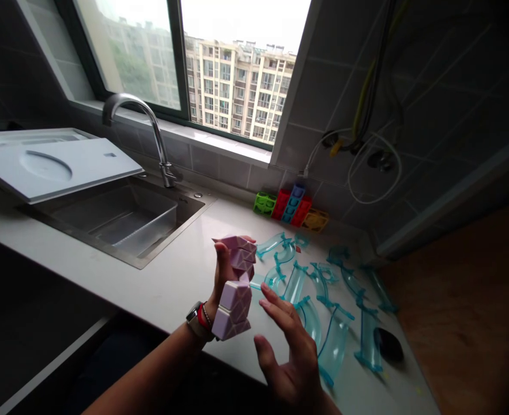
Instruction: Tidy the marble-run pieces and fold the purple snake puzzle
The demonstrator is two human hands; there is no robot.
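A twisty snake puzzle (233,305) made of pale purple wedges is folded into two clumps joined by a narrow middle. My left hand (222,270) grips its upper clump, with the thumb on the near side and fingertips showing behind. The lower clump hangs in front of my left wrist, above the counter edge. My right hand (291,349) is just to the right of the puzzle, fingers stretched and thumb apart, holding nothing. A small gap shows between its fingertips and the puzzle.
Translucent teal track pieces (295,282) spread over the white counter (172,288) on the right. Coloured plastic blocks (291,206) stand by the wall. A dark oval object (388,344) lies near the right edge. At left are a sink (137,253), faucet (159,144) and white panel (81,167).
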